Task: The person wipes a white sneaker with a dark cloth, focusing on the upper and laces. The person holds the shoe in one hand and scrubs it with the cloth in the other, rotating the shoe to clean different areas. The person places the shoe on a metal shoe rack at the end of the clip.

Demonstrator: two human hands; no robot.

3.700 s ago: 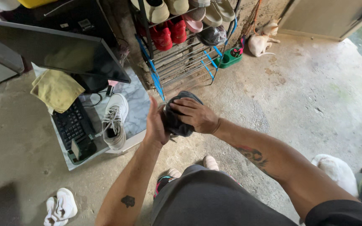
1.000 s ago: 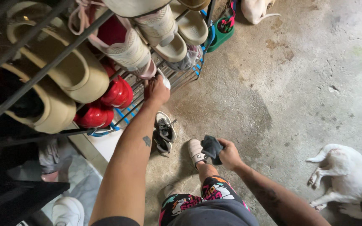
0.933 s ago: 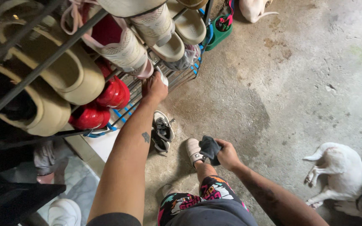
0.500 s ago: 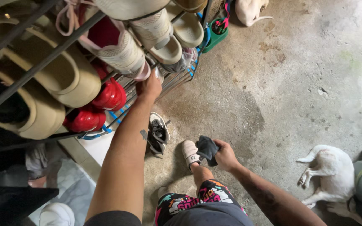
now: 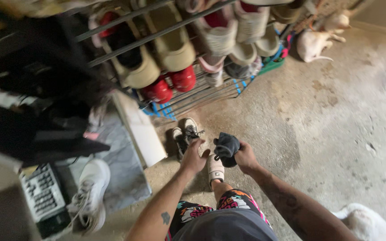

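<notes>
My right hand (image 5: 245, 157) grips a dark grey bundled cloth (image 5: 225, 147), held just above my white slide sandal (image 5: 215, 167). My left hand (image 5: 194, 157) is empty, fingers spread, hovering just behind a pair of black and white sneakers (image 5: 185, 134) that stand on the concrete floor in front of a metal shoe rack (image 5: 193, 96). The rack holds red shoes (image 5: 171, 85), beige shoes (image 5: 175, 49) and several lighter ones.
A white sneaker (image 5: 90, 192) and a dark keyboard (image 5: 43, 196) lie at the lower left beside a grey slab (image 5: 126, 169). One white dog (image 5: 313, 40) lies at the top right, another (image 5: 367, 223) at the bottom right. Dark clutter fills the left.
My left hand has come down from the shoe rack to just above the sneakers on the floor. The view has swung back from the rack. My right hand still holds the cloth.
</notes>
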